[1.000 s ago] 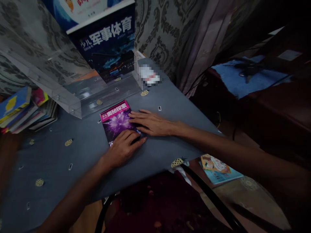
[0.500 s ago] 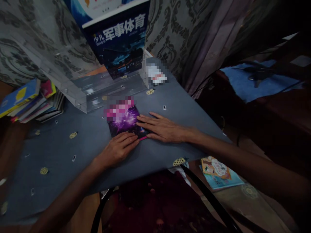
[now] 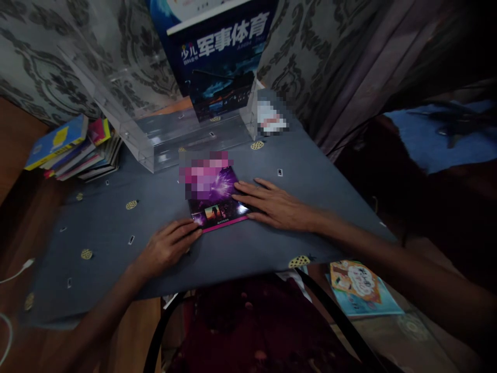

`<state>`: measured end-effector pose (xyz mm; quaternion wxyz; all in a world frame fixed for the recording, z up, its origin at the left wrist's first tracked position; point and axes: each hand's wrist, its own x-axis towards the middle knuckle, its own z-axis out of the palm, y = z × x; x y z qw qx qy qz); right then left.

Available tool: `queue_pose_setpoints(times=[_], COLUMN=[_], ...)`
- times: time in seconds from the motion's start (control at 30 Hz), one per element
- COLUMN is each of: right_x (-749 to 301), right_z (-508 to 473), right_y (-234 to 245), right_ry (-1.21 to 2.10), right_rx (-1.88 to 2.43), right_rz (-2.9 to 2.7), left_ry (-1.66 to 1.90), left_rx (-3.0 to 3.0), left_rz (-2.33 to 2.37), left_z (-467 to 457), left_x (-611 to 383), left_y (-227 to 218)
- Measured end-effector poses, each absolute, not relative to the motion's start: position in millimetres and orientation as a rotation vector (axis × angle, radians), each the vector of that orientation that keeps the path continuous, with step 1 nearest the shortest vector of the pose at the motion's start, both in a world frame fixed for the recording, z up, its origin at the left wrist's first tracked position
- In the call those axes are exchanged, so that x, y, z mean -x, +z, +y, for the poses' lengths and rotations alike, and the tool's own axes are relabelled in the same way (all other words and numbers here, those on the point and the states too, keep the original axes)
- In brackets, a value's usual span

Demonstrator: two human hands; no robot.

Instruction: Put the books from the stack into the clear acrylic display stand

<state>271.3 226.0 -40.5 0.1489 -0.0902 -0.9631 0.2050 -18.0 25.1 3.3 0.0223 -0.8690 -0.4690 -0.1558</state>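
Note:
A book with a glossy purple and pink cover [image 3: 223, 186] lies flat on the cloth-covered table, its upper part blurred out. My right hand [image 3: 274, 206] rests over the book's right side, fingers extended and slightly spread, the fingertips on the cover. At the lower left corner is my left hand [image 3: 169, 246], its fingers stretched out and touching that corner. Between the hands, a small picture of a figure and a pink strip along the lower edge show. Behind the book, a clear acrylic stand [image 3: 145, 158] holds a dark blue book [image 3: 229, 67] upright, with another book behind it.
A stack of books [image 3: 73, 147] sits at the table's left side. A blurred white item [image 3: 272, 118] lies right of the stand. Below the table's front edge, right, are an orange and teal book [image 3: 363, 287]. A white cable [image 3: 17, 272] hangs at far left; a blue cloth [image 3: 423, 137] lies right.
My left hand has slid left across the cover to its corner, uncovering the small picture. My right hand stays on the right side. The whole view has shifted, moving everything rightward.

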Motion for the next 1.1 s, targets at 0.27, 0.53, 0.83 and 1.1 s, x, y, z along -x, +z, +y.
queue_pose_setpoints(times=[0.27,0.53,0.83,1.1], right_x=[-274,-255,-191,-231], right_z=[213,233,271,176], right_y=[-38,-33,-19,-15], right_ry=[0.54,0.755,0.84,0.552], right_rx=[0.43,0.303,0.154,0.044], right_rz=[-2.659,-2.707,-2.778,-2.75], left_ry=[-0.582,-0.543,-0.508,-0.658], left_rx=[2.646,2.658,2.528,2.647], left_rz=[-1.5,-1.424,-1.349,-1.391], left_z=[19,2,46,52], left_x=[16,-14,-39,-38], left_y=[-8,-7,-2,7])
